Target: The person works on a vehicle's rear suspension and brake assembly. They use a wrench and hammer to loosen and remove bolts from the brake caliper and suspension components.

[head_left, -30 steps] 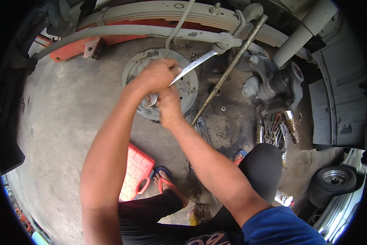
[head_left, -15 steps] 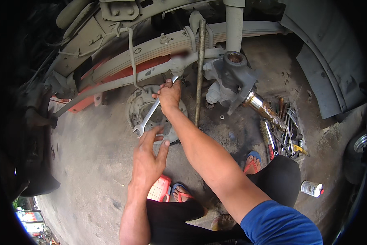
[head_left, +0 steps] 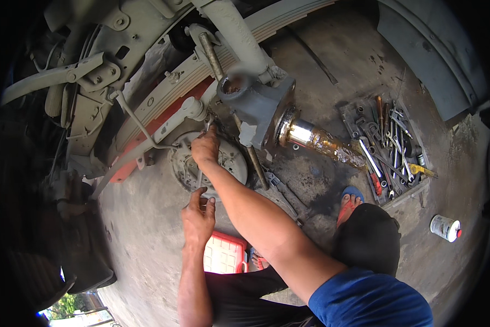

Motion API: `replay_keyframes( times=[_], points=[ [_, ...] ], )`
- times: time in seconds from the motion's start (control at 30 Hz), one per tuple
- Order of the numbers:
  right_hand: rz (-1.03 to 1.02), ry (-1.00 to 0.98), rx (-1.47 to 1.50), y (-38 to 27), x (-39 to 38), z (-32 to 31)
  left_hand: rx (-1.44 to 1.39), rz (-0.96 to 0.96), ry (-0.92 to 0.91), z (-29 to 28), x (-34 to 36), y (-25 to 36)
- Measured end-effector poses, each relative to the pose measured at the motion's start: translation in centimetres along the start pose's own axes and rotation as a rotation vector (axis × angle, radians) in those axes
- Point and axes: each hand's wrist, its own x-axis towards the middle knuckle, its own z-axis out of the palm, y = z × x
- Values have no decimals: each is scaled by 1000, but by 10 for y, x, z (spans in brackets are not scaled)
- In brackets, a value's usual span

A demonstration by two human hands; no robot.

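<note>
My right hand (head_left: 205, 146) is closed round a silver combination wrench (head_left: 199, 179). The wrench's upper end is at the tie rod end (head_left: 193, 108), beneath its rounded joint. Below it, my left hand (head_left: 197, 220) has its fingers curled over the lower end of the wrench, with the thumb raised apart; the fingers hide that end. A round backing plate (head_left: 235, 171) lies on the floor behind my right hand. To the right stands a dark steering knuckle (head_left: 256, 111) with a greasy, shiny spindle (head_left: 307, 136).
A metal bar (head_left: 250, 158) slants down beside the knuckle. Hand tools (head_left: 389, 155) fill a tray at right, and a can (head_left: 445, 228) lies nearby. A red and white case (head_left: 223, 253) sits beside my foot. Leaf springs (head_left: 201, 76) and the frame (head_left: 114, 65) stretch overhead.
The view has shifted, bringing more of the tool tray in. My right hand stays on the wrench. My left hand has come up to the wrench's lower end, its fingers now curled.
</note>
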Motion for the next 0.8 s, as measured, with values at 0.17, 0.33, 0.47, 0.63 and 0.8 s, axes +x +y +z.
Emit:
replay_keyframes(
  times=[0.17, 0.33, 0.47, 0.63, 0.8],
  points=[
    [211, -313, 209, -20, 6, -45, 18, 19, -104, -2, -6, 0],
    [221, -400, -168, -58, 18, -80, 64, 11, -213, -5, -14, -6],
    [40, -114, -53, -46, -3, -38, 73, -104, -192, -1, -16, -25],
    [190, -55, 455, -18, -15, 6, 313, -149, 39, -26, -7, -56],
    [53, 27, 174, -28, -11, -2, 36, -285, 142, -43, -2, -60]
  ],
)
